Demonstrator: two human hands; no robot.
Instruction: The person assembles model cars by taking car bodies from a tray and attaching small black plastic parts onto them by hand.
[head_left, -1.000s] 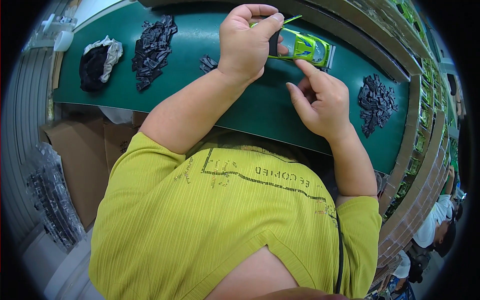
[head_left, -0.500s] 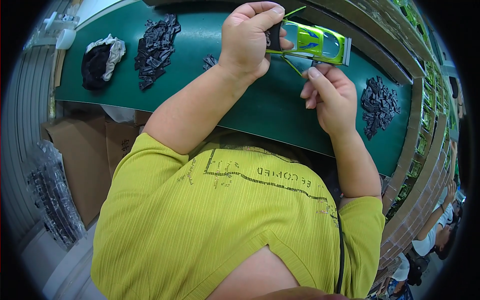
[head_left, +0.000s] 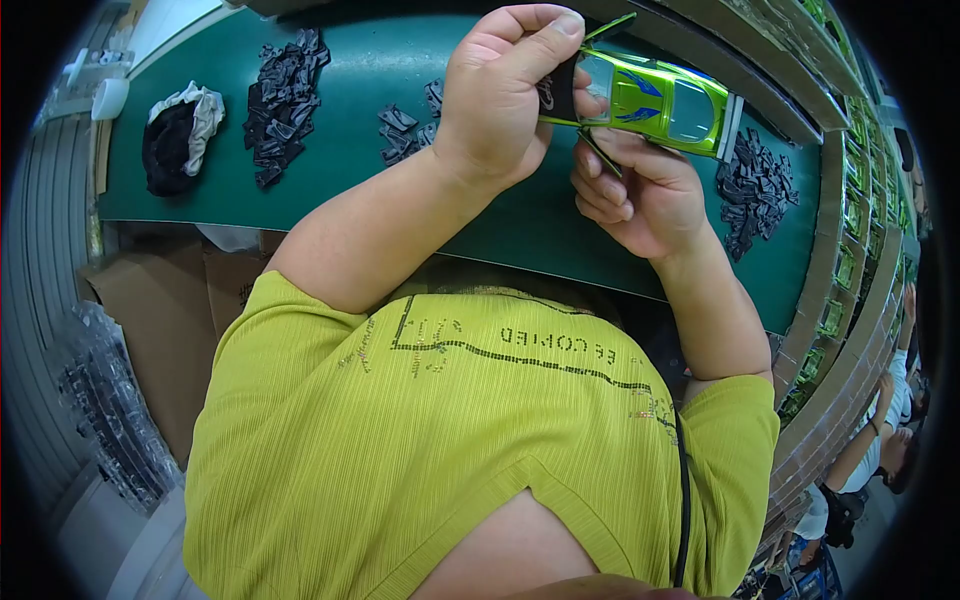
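My left hand (head_left: 505, 100) is closed on the front end of a shiny green toy car (head_left: 640, 98), its thumb and fingers about the black hood (head_left: 557, 92). The car is held above the green table, with blue marks on its roof and a spoiler at the rear. Both doors stand out from the body: the far door (head_left: 613, 27) and the near door (head_left: 600, 152). My right hand (head_left: 645, 190) is closed at the car's near side, fingers curled beside the near door. The fingertips under the car are hidden.
Piles of small black plastic parts lie at left (head_left: 283, 105), middle (head_left: 398, 130) and right (head_left: 757, 190) on the table (head_left: 350, 190). A black and white cloth bundle (head_left: 182, 140) sits far left. Boxes of green parts (head_left: 835, 300) line the right; people are beyond.
My right hand has moved up and left along the car's near side, to the near door. The car has shifted slightly right and down in view, with my left hand still holding its front.
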